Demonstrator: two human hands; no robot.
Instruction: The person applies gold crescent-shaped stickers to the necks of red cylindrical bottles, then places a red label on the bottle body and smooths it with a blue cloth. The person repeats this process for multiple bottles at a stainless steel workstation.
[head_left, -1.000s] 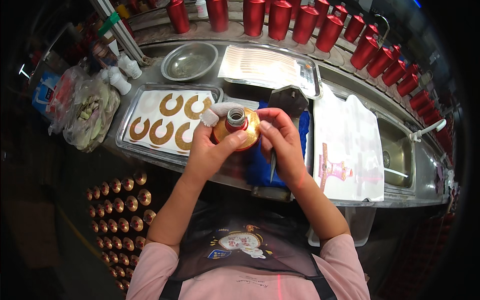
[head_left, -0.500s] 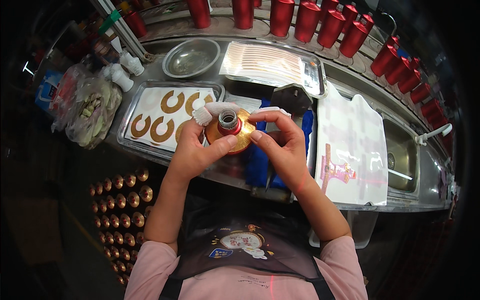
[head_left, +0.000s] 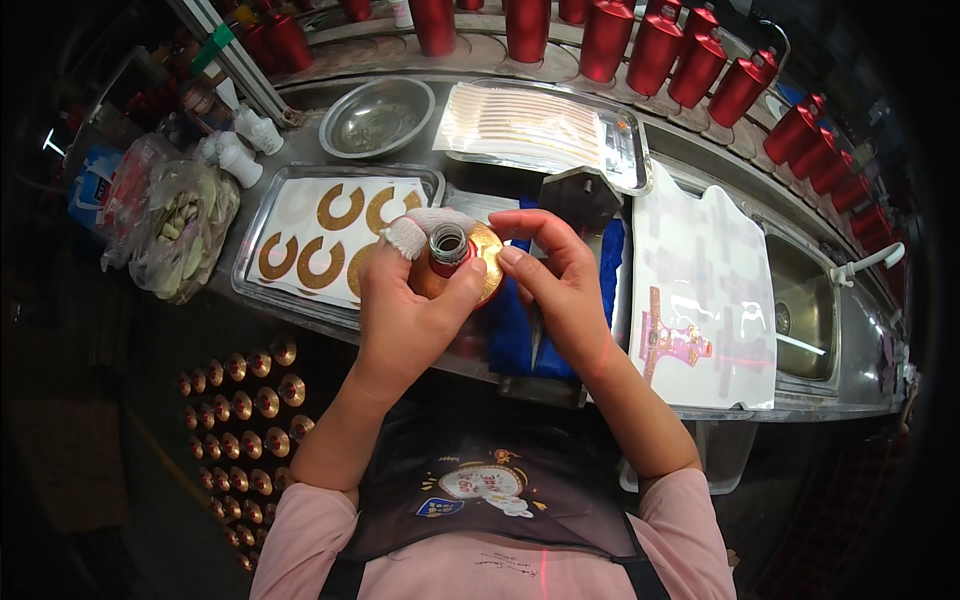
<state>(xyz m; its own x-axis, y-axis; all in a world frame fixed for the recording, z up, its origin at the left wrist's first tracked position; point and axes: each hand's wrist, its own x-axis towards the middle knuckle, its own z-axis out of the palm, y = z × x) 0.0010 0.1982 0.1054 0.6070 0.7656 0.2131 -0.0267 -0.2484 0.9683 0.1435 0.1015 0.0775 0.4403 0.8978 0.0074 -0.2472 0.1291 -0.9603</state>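
Observation:
My left hand [head_left: 400, 310] is wrapped round a bottle, seen from above, with a threaded clear neck [head_left: 449, 240] and a red collar. A gold ring-shaped label [head_left: 487, 243] covers its shoulder. The left thumb presses on the label near the neck, and a white cloth covering [head_left: 408, 236] shows on the fingers behind. At the label's right edge is my right hand [head_left: 567, 290], thumb tip touching or very near it. Its index finger stretches out above, apart from the thumb. The bottle's body is mostly hidden beneath the label and hands.
Left, a metal tray [head_left: 240, 270] bears a sheet of gold C-shaped labels [head_left: 341, 207]. Behind are a metal bowl [head_left: 376, 117] and a tray with striped strips [head_left: 520, 125]. Red bottles [head_left: 606, 40] line a conveyor. A blue-padded stand [head_left: 510, 335], plastic-covered sheet [head_left: 705, 280] and sink [head_left: 805, 310] lie rightward.
The bottle and my left hand have shifted slightly left, and the left thumb lies further over the label. My right index and thumb have spread slightly. Red bottles behind have moved right.

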